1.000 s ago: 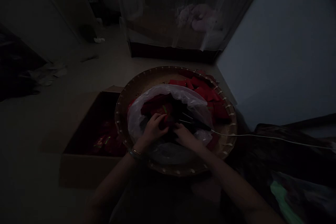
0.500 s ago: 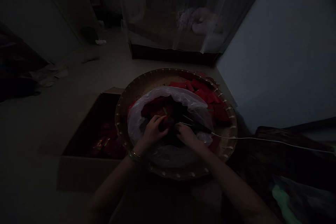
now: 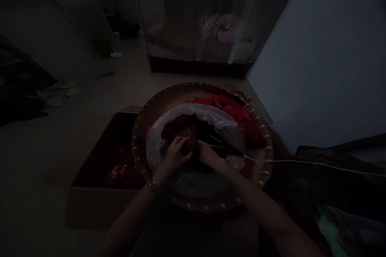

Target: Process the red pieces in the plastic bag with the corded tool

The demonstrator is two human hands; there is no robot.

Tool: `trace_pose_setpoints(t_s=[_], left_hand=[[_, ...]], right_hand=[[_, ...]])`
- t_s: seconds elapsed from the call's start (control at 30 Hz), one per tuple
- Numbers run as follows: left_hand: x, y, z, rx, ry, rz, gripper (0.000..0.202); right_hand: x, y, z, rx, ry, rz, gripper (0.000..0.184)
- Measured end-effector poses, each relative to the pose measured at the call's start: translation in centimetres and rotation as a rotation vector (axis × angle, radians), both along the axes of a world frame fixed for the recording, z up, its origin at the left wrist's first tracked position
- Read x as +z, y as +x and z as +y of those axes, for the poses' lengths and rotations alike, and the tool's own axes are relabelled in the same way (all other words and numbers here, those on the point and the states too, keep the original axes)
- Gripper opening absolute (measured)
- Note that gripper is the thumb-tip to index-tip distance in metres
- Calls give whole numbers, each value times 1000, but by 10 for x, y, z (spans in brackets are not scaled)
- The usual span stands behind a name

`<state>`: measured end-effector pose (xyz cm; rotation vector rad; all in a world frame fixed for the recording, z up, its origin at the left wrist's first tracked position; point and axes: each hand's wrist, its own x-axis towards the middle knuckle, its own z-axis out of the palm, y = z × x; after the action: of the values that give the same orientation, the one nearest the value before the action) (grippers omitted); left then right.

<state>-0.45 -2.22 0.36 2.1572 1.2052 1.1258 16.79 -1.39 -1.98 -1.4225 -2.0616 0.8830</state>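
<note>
The room is very dark. My left hand (image 3: 174, 156) and my right hand (image 3: 208, 156) meet inside an open clear plastic bag (image 3: 193, 114) that lies in a round woven basket (image 3: 144, 122). Both hands have their fingers curled round a small dark red piece (image 3: 189, 144) held between them. A bangle sits on my left wrist. The bag holds more red pieces, and loose red pieces (image 3: 238, 114) lie in the far right part of the basket.
A cardboard box (image 3: 99, 204) with red items stands left of the basket. A thin white cable (image 3: 316, 163) runs right from the basket. A netted bed frame (image 3: 199, 60) stands at the back, a pale wall at the right, dark cloth at the right front.
My hands have drawn slightly closer together over the red piece. The view has shifted a little, so the basket sits lower in the frame.
</note>
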Motion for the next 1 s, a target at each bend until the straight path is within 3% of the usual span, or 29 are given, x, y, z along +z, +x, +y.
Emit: trace_pose_setpoints(t_s=[0.1, 0.17, 0.23, 0.3, 0.4, 0.53, 0.73, 1.0], left_hand=[[-1, -1, 0, 1, -11, 7, 47], [-2, -1, 0, 18, -11, 3, 47], [-2, -1, 0, 34, -5, -6, 47], [-1, -1, 0, 34, -3, -6, 47], [1, 0, 0, 30, -12, 10, 48], [1, 0, 0, 27, -30, 17, 48], [-2, 0, 0, 19, -47, 54, 49], [-5, 0, 0, 6, -68, 72, 51]], right_hand=[[9, 7, 10, -44, 20, 56, 21], [16, 9, 16, -148, -9, 199, 19], [22, 10, 20, -303, -161, 459, 16], [27, 11, 21, -414, -409, 809, 15], [35, 15, 17, -467, -739, 1272, 13], [47, 21, 10, -513, -907, 1538, 22], [64, 15, 3, -573, -824, 1590, 36], [67, -11, -4, -462, -407, 1407, 38]])
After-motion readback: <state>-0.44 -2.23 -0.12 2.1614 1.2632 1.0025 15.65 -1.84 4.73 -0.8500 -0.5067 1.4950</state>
